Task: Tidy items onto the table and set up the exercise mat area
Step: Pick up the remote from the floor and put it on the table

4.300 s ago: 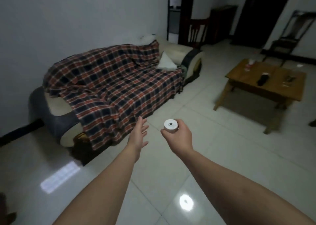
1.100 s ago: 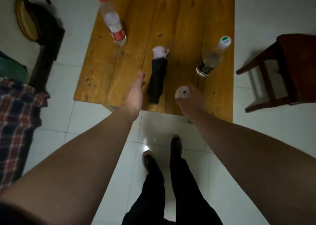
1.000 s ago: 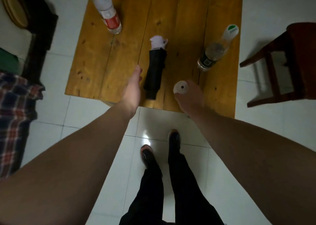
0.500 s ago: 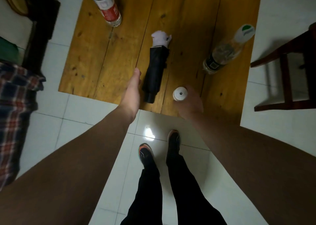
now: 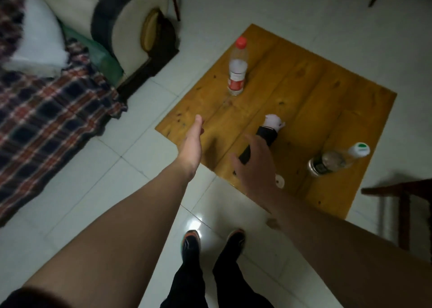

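A small white roll (image 5: pixel 279 181) with a dark centre hole stands at the wooden worktop's (image 5: pixel 304 92) lower edge, partly hidden by the right hand (image 5: pixel 254 165), fingers spread, empty; left hand (image 5: pixel 192 144) flat, empty.

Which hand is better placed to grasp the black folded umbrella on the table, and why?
Right. The right hand hovers open over the near end of the black folded umbrella, holding nothing. The left hand is open too, but lies off to the side, above the table corner.
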`<act>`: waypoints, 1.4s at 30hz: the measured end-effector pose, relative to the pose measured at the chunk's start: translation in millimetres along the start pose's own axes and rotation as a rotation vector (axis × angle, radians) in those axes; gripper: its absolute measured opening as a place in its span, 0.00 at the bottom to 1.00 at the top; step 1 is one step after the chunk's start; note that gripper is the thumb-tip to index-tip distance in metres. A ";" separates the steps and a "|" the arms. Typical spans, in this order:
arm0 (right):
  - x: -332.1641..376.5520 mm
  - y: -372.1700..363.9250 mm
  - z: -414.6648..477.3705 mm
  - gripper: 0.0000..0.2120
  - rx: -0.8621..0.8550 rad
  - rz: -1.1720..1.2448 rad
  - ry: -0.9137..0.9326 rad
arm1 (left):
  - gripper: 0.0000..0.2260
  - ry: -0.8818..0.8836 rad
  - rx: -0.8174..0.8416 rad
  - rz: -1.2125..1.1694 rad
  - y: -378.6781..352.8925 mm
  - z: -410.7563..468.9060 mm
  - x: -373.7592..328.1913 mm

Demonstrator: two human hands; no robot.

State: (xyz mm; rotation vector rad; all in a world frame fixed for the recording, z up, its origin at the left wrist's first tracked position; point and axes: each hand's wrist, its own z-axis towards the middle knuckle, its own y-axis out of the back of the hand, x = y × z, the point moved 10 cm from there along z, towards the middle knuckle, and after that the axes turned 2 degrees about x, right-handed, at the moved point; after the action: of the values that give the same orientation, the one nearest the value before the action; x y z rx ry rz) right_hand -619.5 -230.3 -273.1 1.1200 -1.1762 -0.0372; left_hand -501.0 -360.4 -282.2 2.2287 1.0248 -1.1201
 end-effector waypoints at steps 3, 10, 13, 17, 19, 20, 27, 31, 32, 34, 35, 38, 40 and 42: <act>55.7 -20.7 9.2 0.23 0.084 0.097 0.069 | 0.31 -0.024 -0.072 -0.145 30.0 -16.6 7.3; 124.3 -88.8 -53.8 0.21 0.261 0.204 0.079 | 0.28 -0.078 -0.297 -0.311 135.2 -89.8 39.4; 146.9 -126.8 -106.6 0.20 0.382 0.199 0.080 | 0.27 -0.056 -0.443 -0.382 197.1 -146.7 81.7; 183.2 -183.1 -197.2 0.21 0.646 0.191 0.084 | 0.27 -0.033 -0.645 -0.480 272.3 -248.6 144.9; 209.7 -207.9 -247.5 0.22 0.797 0.206 0.038 | 0.26 -0.031 -0.762 -0.543 305.2 -308.5 173.4; 224.0 -218.9 -272.0 0.23 0.876 0.209 0.019 | 0.26 -0.034 -0.816 -0.574 318.5 -337.5 184.6; 341.3 -272.8 -468.4 0.25 1.331 0.169 0.193 | 0.26 -0.064 -1.204 -0.798 387.1 -537.7 267.1; 376.3 -288.5 -562.2 0.26 1.537 0.111 0.316 | 0.27 -0.081 -1.360 -0.916 396.9 -610.7 303.5; 382.6 -293.7 -580.8 0.26 1.582 0.090 0.347 | 0.27 -0.087 -1.397 -0.931 398.5 -624.7 308.9; 392.8 -304.7 -616.9 0.28 1.678 0.035 0.410 | 0.27 -0.097 -1.488 -0.961 401.2 -653.0 320.3; 394.8 -309.7 -633.3 0.28 1.730 -0.003 0.447 | 0.27 -0.088 -1.530 -0.981 400.2 -666.3 327.8; 396.2 -326.6 -673.5 0.31 1.891 -0.116 0.557 | 0.26 -0.038 -1.629 -0.994 395.1 -703.6 349.7; 393.5 -336.3 -698.9 0.33 1.963 -0.177 0.577 | 0.26 0.006 -1.723 -1.014 386.5 -735.7 368.4; 389.2 -340.0 -721.2 0.34 1.995 -0.217 0.563 | 0.26 0.042 -1.795 -1.056 377.7 -763.5 386.8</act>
State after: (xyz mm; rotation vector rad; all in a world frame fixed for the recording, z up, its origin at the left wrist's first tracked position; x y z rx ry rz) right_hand 259.0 -129.6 -199.8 2.6486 -0.2225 1.4599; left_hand 319.6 65.3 -138.7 0.2098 2.0201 -0.0272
